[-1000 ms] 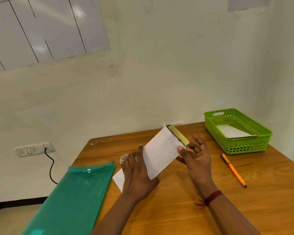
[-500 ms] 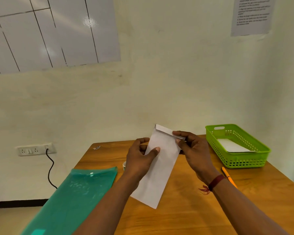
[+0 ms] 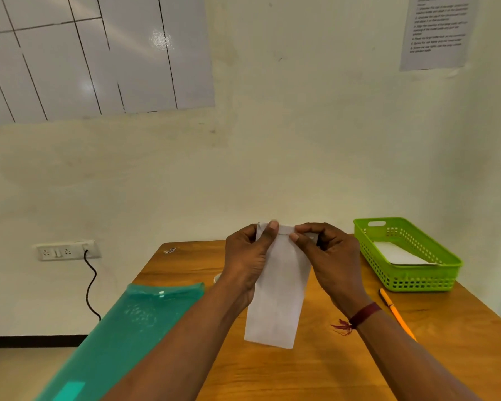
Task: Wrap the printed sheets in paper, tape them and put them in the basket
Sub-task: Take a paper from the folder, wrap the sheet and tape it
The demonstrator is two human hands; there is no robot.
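The left hand (image 3: 248, 256) pinches the top left of the white paper packet (image 3: 276, 302), thumb laid on the folded flap; the right hand (image 3: 331, 256) pinches the top right, fingers curled behind it; the packet hangs upright above the tabletop (image 3: 344, 371), its lower edge free. For a clean fold, I judge the thumbs should run outward along the crease, keeping the flap square before tape goes on. The green basket (image 3: 417, 285) stands well to the right, a white packet lying inside; an orange pen (image 3: 395, 312) lies between, near the right forearm; a teal folder (image 3: 133, 322) overhangs the tabletop's left edge; bare wood lies below the packet for setting down.
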